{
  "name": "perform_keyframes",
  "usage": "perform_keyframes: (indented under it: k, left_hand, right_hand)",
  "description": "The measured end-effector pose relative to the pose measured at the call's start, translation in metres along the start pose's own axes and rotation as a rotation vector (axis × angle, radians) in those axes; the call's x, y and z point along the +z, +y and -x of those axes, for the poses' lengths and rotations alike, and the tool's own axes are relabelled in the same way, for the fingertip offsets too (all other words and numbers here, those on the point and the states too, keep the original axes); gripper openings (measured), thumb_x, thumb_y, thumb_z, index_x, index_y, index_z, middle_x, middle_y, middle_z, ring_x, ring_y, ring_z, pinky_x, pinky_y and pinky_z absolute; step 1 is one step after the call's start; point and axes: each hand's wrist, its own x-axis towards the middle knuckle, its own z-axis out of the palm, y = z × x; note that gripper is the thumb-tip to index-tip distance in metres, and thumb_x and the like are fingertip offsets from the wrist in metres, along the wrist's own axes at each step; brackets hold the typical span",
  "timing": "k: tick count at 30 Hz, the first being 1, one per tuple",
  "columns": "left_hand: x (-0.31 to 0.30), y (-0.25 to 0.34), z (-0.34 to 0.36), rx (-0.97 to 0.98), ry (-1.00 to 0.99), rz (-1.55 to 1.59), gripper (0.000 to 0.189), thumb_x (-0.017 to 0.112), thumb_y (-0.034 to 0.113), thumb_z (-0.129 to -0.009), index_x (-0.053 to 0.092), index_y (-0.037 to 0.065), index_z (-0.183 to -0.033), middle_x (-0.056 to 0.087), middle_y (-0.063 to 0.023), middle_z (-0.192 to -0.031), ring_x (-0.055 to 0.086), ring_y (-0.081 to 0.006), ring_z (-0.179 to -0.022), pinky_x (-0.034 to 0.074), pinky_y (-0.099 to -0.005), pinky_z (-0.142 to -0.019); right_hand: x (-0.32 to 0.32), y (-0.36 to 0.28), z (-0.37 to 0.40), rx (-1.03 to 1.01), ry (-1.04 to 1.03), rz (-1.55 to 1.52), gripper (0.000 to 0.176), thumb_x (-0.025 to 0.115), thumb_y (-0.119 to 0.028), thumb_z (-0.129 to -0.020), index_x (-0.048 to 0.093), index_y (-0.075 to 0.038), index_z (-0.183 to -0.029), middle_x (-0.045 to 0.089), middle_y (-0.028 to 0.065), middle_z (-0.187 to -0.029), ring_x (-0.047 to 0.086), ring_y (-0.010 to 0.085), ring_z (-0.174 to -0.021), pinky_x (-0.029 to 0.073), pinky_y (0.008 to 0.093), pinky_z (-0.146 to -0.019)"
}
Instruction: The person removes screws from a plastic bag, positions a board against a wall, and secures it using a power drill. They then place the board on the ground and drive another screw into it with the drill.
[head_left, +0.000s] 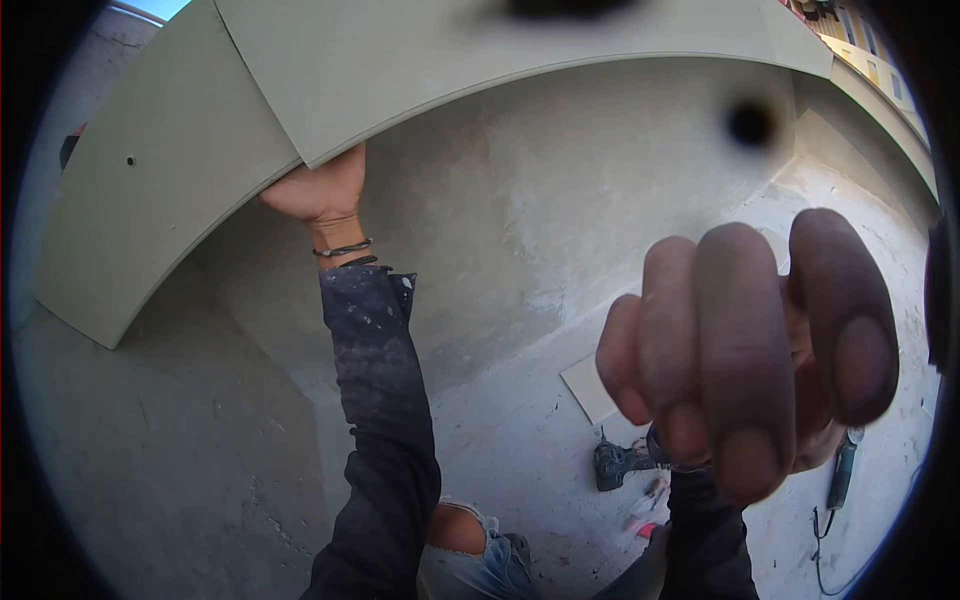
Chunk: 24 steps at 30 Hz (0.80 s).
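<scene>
My left hand [325, 190] reaches up to the lower edge of the pale panels, where the left panel [170, 150] meets the right panel [520, 45]. Its fingers disappear behind the panels, so their grip is hidden. Large and close to the camera, my right hand [745, 350] is raised with its fingers loosely bent toward me. A gap shows between the index finger and the others, and no object is visible in them. Part of the palm is hidden by the fingers.
A bare concrete wall [450, 200] rises behind the panels. On the dusty floor [500, 440] lie a cordless drill [615, 462], an offcut of board [590, 390] and a corded power tool [843, 475], its cable [818, 545] trailing at the right.
</scene>
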Motion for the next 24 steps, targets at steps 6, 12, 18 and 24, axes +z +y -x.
perform_keyframes:
  k: [6, 12, 18, 24]
  left_hand:
    - [0.021, -0.034, 0.024, 0.165, -0.013, 0.000, 0.106, 0.053, 0.085, -0.071, 0.039, 0.010, -0.144, 0.045, -0.0033, -0.141, 0.039, -0.0220, -0.129, 0.033, -0.0484, -0.108]
    - [0.022, -0.040, 0.015, 0.293, 0.225, -0.319, 0.052, 0.075, 0.029, -0.086, 0.054, 0.009, -0.129, 0.058, -0.0007, -0.126, 0.051, -0.0168, -0.118, 0.039, -0.0379, -0.105]
    - [0.031, -0.037, 0.012, 0.295, 0.231, -0.398, 0.038, 0.072, 0.004, -0.084, 0.060, 0.009, -0.120, 0.062, 0.0008, -0.113, 0.056, -0.0126, -0.108, 0.042, -0.0317, -0.101]
    - [0.037, -0.026, 0.014, 0.204, 0.205, -0.458, 0.034, 0.074, 0.000, -0.082, 0.063, 0.010, -0.113, 0.062, 0.0032, -0.106, 0.056, -0.0084, -0.098, 0.044, -0.0265, -0.091]
  right_hand:
    - [-0.049, -0.017, 0.009, 0.079, 0.334, 0.270, 0.028, 0.041, -0.017, -0.102, 0.041, -0.007, -0.128, 0.044, 0.0011, -0.094, 0.042, 0.0113, -0.087, 0.037, 0.0271, -0.072]
    - [-0.079, -0.030, 0.012, 0.053, 0.678, 0.433, 0.035, 0.044, -0.016, -0.102, 0.039, -0.001, -0.133, 0.042, 0.0016, -0.091, 0.040, 0.0100, -0.080, 0.036, 0.0248, -0.066]
    - [-0.105, -0.049, 0.026, 0.089, 0.710, 0.465, 0.036, 0.043, -0.015, -0.102, 0.040, 0.001, -0.134, 0.041, 0.0009, -0.089, 0.039, 0.0079, -0.073, 0.035, 0.0231, -0.061]
    - [-0.102, -0.047, 0.027, 0.088, 0.731, 0.536, 0.033, 0.043, -0.018, -0.103, 0.043, 0.000, -0.131, 0.041, -0.0006, -0.084, 0.037, 0.0055, -0.065, 0.032, 0.0201, -0.055]
